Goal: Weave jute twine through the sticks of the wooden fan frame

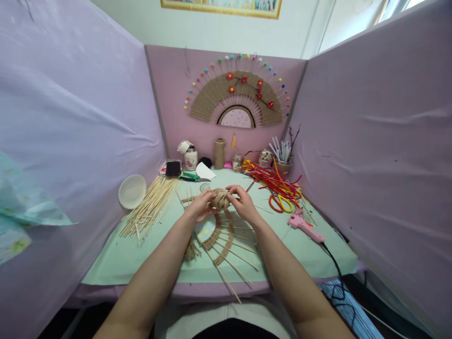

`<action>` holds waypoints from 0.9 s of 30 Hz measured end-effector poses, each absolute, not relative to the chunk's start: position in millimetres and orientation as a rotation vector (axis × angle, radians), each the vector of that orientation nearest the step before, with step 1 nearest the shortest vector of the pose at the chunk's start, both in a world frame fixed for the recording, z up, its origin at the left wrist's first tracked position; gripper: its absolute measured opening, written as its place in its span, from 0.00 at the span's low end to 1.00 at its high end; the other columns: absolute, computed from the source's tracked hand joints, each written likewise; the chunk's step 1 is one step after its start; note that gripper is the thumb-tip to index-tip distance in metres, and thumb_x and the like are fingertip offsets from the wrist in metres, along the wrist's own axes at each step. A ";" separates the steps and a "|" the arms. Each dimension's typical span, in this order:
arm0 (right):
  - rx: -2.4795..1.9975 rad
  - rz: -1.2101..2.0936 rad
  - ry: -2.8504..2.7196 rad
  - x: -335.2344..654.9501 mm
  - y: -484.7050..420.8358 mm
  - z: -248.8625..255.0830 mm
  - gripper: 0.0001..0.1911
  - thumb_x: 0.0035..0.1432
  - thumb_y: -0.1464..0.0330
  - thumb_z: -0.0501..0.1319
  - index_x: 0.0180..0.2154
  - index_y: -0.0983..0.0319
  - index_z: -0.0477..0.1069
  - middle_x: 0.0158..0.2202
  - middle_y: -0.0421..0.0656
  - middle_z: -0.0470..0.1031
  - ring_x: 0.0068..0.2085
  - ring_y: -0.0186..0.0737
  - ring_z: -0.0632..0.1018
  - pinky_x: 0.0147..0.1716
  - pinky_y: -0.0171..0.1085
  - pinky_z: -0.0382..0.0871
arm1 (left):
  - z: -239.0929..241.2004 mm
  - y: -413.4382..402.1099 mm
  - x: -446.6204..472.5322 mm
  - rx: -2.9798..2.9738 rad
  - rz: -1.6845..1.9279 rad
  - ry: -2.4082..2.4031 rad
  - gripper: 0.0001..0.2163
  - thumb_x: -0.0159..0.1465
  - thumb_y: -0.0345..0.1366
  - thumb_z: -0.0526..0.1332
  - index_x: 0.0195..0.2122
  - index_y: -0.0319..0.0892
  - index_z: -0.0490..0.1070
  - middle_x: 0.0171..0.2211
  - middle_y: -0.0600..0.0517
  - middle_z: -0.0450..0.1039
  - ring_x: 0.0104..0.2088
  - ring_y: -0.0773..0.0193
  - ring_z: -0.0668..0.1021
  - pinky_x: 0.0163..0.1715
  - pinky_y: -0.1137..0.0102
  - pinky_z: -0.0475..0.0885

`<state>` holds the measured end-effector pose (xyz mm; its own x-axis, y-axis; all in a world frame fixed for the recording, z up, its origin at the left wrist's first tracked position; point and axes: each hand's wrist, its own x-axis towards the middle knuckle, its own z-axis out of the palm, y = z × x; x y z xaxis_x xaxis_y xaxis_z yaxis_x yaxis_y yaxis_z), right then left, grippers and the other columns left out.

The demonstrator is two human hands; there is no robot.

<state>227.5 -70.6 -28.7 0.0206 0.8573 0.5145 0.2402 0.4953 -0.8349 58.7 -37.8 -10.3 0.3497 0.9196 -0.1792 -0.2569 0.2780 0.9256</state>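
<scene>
Twine ball gripped by half-curled left hand and right hand; markings on small jar unreadably small.

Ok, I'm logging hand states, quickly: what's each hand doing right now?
Left hand: closed, holding the left side of the twine ball.
Right hand: closed, fingertips on the ball's right side.

Woven stick fan partly behind left hand
</scene>
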 end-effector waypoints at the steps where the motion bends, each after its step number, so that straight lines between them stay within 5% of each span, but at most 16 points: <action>1: -1.003 0.625 -1.510 227.4 -70.2 -29.1 0.06 0.57 0.62 0.59 0.32 0.58 0.66 0.46 0.46 0.71 0.48 0.43 0.72 0.38 0.38 0.71 | -12.1 -37.6 59.9 0.943 0.942 0.868 0.07 0.54 0.32 0.62 0.34 0.43 0.67 0.30 0.55 0.70 0.29 0.65 0.74 0.31 0.66 0.75; 10: -1.004 0.612 -1.468 228.3 -65.8 -35.7 0.09 0.58 0.60 0.58 0.31 0.58 0.65 0.44 0.45 0.73 0.45 0.42 0.73 0.41 0.40 0.70 | -17.9 -22.8 60.6 0.719 1.037 0.837 0.06 0.58 0.32 0.60 0.37 0.41 0.67 0.30 0.53 0.71 0.28 0.67 0.75 0.30 0.71 0.74; 16: -0.968 0.906 -1.137 228.4 -64.5 -32.3 0.15 0.52 0.55 0.64 0.31 0.58 0.63 0.36 0.40 0.73 0.39 0.38 0.75 0.35 0.37 0.74 | -9.4 -22.7 52.1 0.552 0.946 0.696 0.07 0.60 0.34 0.59 0.39 0.41 0.71 0.32 0.50 0.75 0.30 0.64 0.77 0.34 0.66 0.76; 27: -1.001 1.020 -0.903 232.7 -65.8 -27.6 0.18 0.48 0.54 0.66 0.31 0.59 0.65 0.32 0.39 0.75 0.32 0.34 0.75 0.29 0.34 0.70 | -5.4 -20.8 49.7 0.367 1.002 0.592 0.08 0.64 0.39 0.57 0.36 0.40 0.71 0.30 0.49 0.74 0.29 0.67 0.75 0.28 0.72 0.75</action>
<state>232.7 -65.8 -27.6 0.2732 0.9531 0.1299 -0.2452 0.1996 -0.9487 49.7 -20.8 -5.4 0.4027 0.8671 -0.2934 -0.6752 0.4978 0.5443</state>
